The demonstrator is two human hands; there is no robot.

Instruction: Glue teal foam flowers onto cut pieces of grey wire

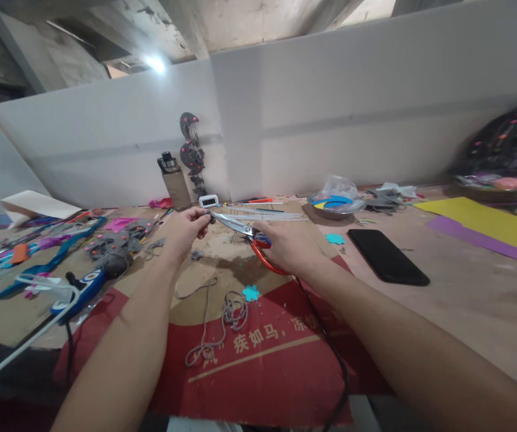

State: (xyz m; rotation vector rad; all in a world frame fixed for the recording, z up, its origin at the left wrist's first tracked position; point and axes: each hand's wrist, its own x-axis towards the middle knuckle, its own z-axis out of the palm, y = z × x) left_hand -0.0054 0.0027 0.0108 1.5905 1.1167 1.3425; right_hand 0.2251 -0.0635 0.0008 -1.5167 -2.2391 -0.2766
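Note:
My right hand (288, 243) is closed around the red handles of a pair of scissors (236, 224), whose blades point left. The blade tips reach my left hand (191, 228), which pinches a small dark bit too small to name. Below the hands, a loose grey cord (234, 312) lies in coils on the red and brown cardboard (276, 372). A turquoise flower-shaped cutout (251, 293) rests beside the cord. A small grey scrap (197, 255) lies under my left hand.
A black phone (387, 257) and another turquoise cutout (334, 239) lie on the right. Behind stand a bottle (176, 183) and a bowl (336, 207). A blue power strip (81, 294) with a white cable and craft scraps fill the left. A black cable (325, 336) crosses the cardboard.

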